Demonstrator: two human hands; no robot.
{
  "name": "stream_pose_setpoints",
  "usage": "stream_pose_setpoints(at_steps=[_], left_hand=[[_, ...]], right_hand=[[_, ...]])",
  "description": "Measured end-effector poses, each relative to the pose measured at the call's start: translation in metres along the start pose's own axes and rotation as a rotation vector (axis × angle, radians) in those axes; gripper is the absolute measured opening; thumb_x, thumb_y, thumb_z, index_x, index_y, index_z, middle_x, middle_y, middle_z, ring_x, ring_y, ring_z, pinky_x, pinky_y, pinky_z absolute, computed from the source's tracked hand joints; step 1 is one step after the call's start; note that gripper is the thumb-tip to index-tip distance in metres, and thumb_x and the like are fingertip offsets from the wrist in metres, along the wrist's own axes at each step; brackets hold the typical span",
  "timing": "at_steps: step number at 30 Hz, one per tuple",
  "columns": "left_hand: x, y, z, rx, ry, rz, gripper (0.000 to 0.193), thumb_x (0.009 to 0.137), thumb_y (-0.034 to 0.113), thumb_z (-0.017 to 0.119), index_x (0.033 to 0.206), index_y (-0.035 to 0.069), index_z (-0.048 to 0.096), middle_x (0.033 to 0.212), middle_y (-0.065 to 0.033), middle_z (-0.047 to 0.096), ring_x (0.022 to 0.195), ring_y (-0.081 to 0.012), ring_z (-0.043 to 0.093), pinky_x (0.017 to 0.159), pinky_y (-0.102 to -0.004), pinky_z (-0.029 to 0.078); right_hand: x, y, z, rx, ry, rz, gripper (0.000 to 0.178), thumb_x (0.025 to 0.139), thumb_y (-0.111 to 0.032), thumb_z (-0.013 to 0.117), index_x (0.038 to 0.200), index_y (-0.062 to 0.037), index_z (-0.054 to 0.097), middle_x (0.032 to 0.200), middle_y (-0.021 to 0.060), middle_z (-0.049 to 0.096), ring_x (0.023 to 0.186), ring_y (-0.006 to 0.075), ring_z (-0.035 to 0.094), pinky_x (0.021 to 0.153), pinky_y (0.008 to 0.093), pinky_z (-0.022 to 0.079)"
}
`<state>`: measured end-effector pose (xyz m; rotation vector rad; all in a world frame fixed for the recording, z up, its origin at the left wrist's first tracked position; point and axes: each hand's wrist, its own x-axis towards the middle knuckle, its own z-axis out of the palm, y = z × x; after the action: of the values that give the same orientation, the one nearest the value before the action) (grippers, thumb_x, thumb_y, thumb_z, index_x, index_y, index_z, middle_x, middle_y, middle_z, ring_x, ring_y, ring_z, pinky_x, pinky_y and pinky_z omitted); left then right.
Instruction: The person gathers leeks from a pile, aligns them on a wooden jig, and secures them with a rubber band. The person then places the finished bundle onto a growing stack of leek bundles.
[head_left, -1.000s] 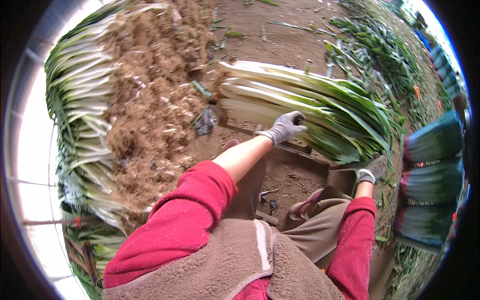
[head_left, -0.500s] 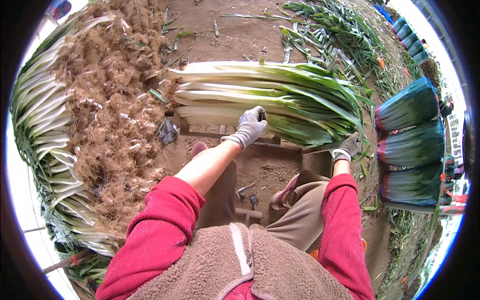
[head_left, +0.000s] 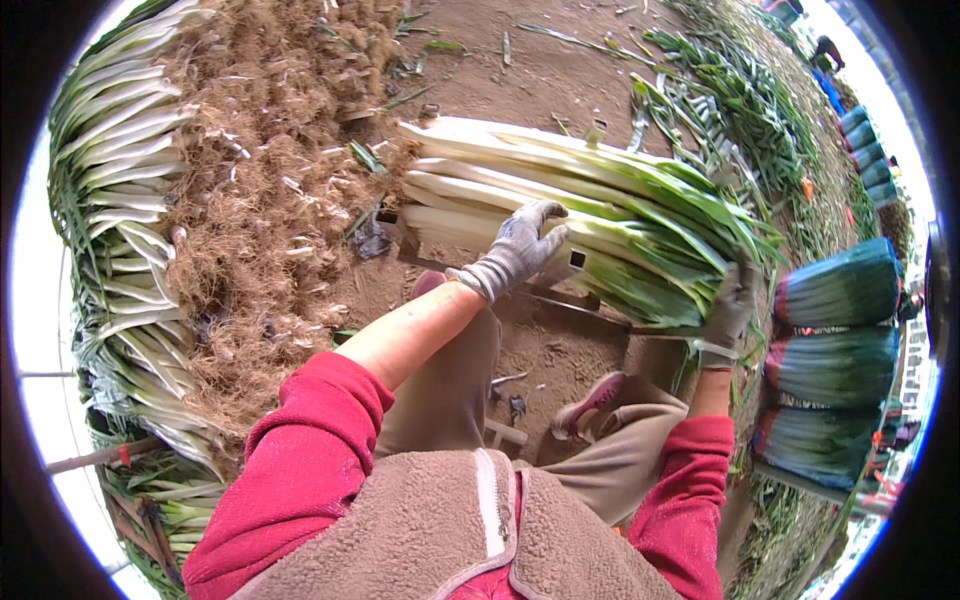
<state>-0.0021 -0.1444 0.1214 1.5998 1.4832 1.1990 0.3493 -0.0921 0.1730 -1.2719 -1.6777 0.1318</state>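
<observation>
Long leeks (head_left: 500, 185) lie side by side in a low frame (head_left: 560, 297) before me, white root ends at left and green leaves at right. My left hand (head_left: 520, 245), in a grey glove, rests on the near side of the pile, fingers stretched and thumb apart, beside a square metal post (head_left: 577, 260) of the frame. My right hand (head_left: 733, 310), also gloved, lies flat against the green leaf ends at the near right corner, fingers pointing up. Part of its fingers is in shade.
Left, a broad heap of leeks (head_left: 130, 190) shows its brown roots (head_left: 270, 200). Right, bundles of leeks (head_left: 835, 365) in blue wrapping stand in a row. Cut leaves (head_left: 740, 100) litter the dirt ground (head_left: 470, 70) at the far right. My shoe (head_left: 590, 403) is beneath the frame.
The view has shifted, so the pile sits further right and lower. My left hand's curled fingers have stretched out. My right hand has gone from the frame's corner onto the leaf ends.
</observation>
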Motion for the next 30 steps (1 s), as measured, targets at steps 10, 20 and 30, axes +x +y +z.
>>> stream_pose_setpoints(at_steps=[10,20,30], left_hand=[[0.051,-0.061,-0.068,0.516,0.262,0.259,0.027,0.082,0.008,0.065,0.109,0.008,0.067,0.113,-0.0140,0.064,0.110,-0.0342,0.058,0.101,-0.0454,0.041],[0.093,-0.101,-0.100,0.867,0.102,0.101,0.028,0.080,0.022,0.067,0.108,0.019,0.069,0.103,-0.0060,0.067,0.107,-0.0262,0.061,0.115,-0.0564,0.020],[0.046,-0.058,-0.108,0.672,0.217,0.244,0.016,0.083,0.018,0.071,0.098,0.016,0.066,0.090,-0.0043,0.065,0.089,-0.0228,0.061,0.092,-0.0394,0.037]], right_hand=[[0.055,-0.048,0.195,-0.121,-0.592,-0.406,0.030,0.087,-0.005,0.058,0.116,-0.0062,0.065,0.110,0.0170,0.066,0.102,0.0382,0.061,0.090,0.0452,0.049],[0.055,-0.012,0.192,-0.382,-0.680,-0.177,0.035,0.090,-0.026,0.065,0.120,-0.0106,0.065,0.116,0.0128,0.062,0.105,0.0331,0.060,0.092,0.0435,0.046],[0.071,0.006,0.157,-0.298,-0.879,-0.389,0.042,0.088,-0.014,0.063,0.130,-0.0127,0.058,0.115,0.0161,0.059,0.106,0.0377,0.055,0.091,0.0459,0.045]])
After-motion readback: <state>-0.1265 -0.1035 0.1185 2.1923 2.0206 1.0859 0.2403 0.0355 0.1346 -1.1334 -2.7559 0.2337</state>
